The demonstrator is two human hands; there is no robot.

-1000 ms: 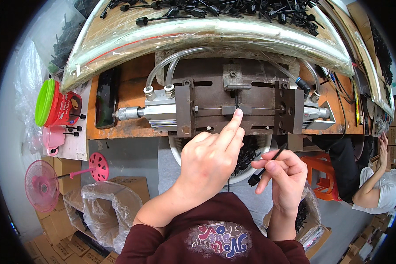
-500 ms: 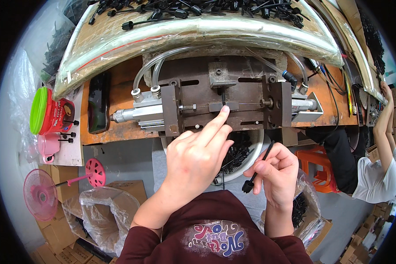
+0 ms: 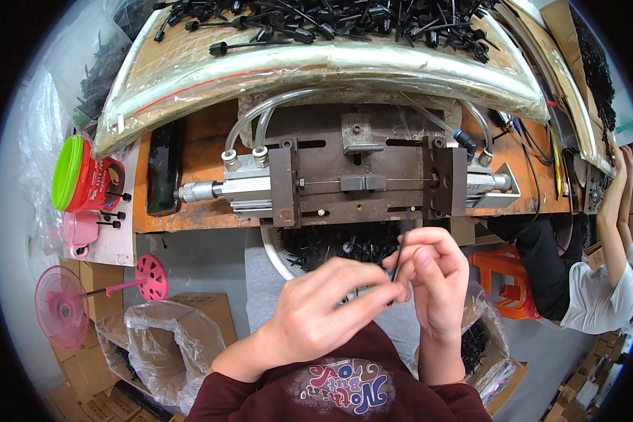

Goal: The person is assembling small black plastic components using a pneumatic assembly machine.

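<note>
In front of my body, my right hand [image 3: 439,281] pinches a thin black plastic stem [image 3: 400,259], held nearly upright. My left hand [image 3: 327,302] has its fingertips closed around the lower end of this stem, hiding that end. Beyond both hands stands a brown metal fixture [image 3: 394,155] with a cylinder on each side. Two small dark blocks [image 3: 362,183] sit at its middle on a thin rod. Above them is a metal bracket [image 3: 359,135], with no stem beneath it. Below the fixture, a white basket [image 3: 278,257] holds several black parts, partly hidden by my hands.
Black stemmed parts [image 3: 309,28] lie heaped on a plastic-wrapped board at the back. At left are a red tub [image 3: 98,183], a pink cup [image 3: 79,232] and a pink fan [image 3: 62,306]. To the right, a person [image 3: 601,285] works near an orange stool [image 3: 501,281].
My left hand has come down from the fixture to meet my right hand. The black stem that stood under the bracket is gone from there. My right hand has shifted slightly.
</note>
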